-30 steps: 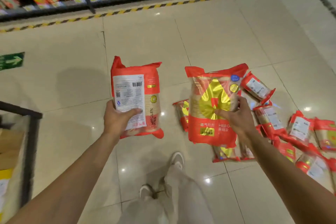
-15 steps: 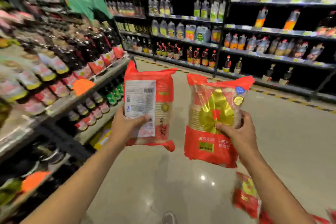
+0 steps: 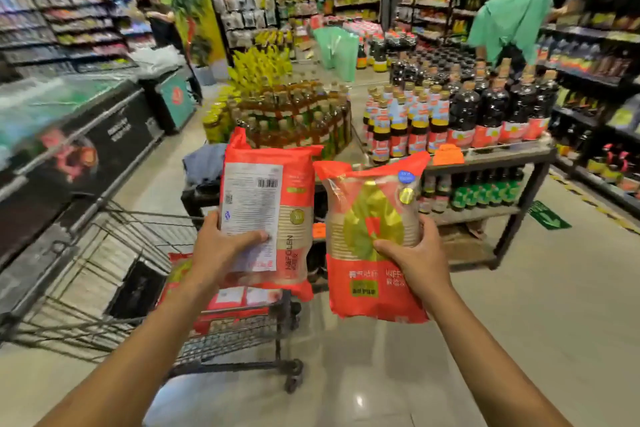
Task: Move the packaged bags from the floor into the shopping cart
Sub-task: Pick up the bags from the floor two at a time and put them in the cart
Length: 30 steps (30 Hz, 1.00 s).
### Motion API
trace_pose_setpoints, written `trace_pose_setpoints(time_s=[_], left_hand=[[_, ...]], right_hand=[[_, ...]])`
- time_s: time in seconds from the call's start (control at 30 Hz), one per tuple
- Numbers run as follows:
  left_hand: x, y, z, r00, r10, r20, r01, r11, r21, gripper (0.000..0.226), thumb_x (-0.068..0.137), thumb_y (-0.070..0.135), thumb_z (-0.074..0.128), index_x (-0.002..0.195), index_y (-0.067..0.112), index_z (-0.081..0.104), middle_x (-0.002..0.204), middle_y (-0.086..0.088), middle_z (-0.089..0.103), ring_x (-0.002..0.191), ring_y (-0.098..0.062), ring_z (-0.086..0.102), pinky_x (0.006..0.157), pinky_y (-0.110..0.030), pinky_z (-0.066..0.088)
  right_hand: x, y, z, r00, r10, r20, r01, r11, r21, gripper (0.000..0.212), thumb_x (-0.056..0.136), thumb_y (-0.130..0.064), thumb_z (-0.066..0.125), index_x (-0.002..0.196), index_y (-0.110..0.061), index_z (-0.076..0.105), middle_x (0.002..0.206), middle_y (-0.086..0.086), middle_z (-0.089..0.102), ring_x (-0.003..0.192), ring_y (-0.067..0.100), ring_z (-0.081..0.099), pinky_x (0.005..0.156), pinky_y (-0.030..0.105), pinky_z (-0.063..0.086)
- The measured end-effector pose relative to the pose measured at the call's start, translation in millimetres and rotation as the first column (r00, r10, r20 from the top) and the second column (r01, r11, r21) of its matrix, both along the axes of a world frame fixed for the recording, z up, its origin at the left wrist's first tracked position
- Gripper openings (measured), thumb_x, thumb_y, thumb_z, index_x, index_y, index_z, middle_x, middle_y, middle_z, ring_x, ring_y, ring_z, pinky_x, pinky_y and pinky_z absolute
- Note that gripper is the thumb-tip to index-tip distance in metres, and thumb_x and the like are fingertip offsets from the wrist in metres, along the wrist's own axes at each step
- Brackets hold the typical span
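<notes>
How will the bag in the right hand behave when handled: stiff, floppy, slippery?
The right-hand bag seems fairly stiff: it stands upright above the right hand gripping its middle. Its glossy film may be slippery. Probably light, held one-handed.

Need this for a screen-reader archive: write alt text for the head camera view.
A person holds up two red packaged bags, the left hand gripping the label-side bag and the right hand gripping the gold-front bag, by a wire shopping cart that already holds similar bags. Supermarket shelves and a bottle display stand beyond.
</notes>
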<state>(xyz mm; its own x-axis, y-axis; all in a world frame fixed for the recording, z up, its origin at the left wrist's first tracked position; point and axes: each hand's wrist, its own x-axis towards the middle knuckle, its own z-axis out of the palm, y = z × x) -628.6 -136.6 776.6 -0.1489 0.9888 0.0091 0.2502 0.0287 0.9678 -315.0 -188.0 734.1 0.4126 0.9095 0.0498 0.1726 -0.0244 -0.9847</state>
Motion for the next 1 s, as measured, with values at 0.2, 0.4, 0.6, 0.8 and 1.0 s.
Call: trace_pose_setpoints(time_s=[0.2,0.4,0.6,0.8,1.0], left_hand=[[-210,-14,-14,0.972,0.230,0.044,-0.229,0.973,-0.026,0.075,0.058,0.018,0.097,0.121,0.017,0.057,0.110,-0.003,0.076,0.097,-0.023,0.075,0.088,-0.050,0.062],[-354,2,-19,0.932,0.359,0.060,-0.356,0.933,-0.048,0.076,0.045,0.033,0.094,0.113,0.024,0.061,0.107,-0.001,0.077,0.093,-0.024,0.076,0.085,-0.050,0.063],[-411,55,-45,0.939,0.340,0.054,-0.334,0.937,-0.098,0.065,0.068,0.010,0.091,0.120,0.012,0.051,0.105,0.002,0.071,0.087,-0.017,0.073,0.058,-0.025,0.061],[-417,139,-91,0.943,0.322,0.090,-0.291,0.923,-0.253,0.058,0.072,-0.001,0.087,0.119,0.008,0.054,0.107,-0.008,0.074,0.088,-0.028,0.077,0.058,-0.033,0.063],[-394,245,-166,0.966,0.245,0.081,-0.190,0.886,-0.422,0.050,0.072,0.001,0.087,0.113,0.011,0.059,0.106,-0.011,0.076,0.085,-0.026,0.078,0.071,-0.044,0.066]], right_hand=[[-205,58,4,0.977,0.210,0.038,-0.211,0.978,0.000,0.081,0.050,-0.049,0.087,0.120,-0.032,0.050,0.110,-0.007,0.067,0.099,0.016,0.067,0.088,0.050,0.056],[-364,105,1,0.958,0.285,-0.011,-0.285,0.958,-0.021,0.079,0.051,-0.049,0.089,0.118,-0.031,0.051,0.108,-0.005,0.068,0.096,0.018,0.069,0.086,0.051,0.058],[-418,152,-15,0.956,0.294,0.008,-0.292,0.953,-0.078,0.069,0.066,-0.033,0.090,0.121,-0.024,0.048,0.106,-0.007,0.063,0.096,0.016,0.066,0.086,0.045,0.056],[-407,238,-74,0.971,0.222,-0.091,-0.237,0.948,-0.212,0.071,0.064,-0.035,0.090,0.120,-0.022,0.049,0.108,0.000,0.067,0.096,0.021,0.070,0.084,0.048,0.058],[-391,338,-153,0.984,0.136,-0.111,-0.169,0.906,-0.388,0.079,0.060,-0.039,0.090,0.125,-0.023,0.049,0.113,0.001,0.066,0.096,0.022,0.067,0.085,0.047,0.057]])
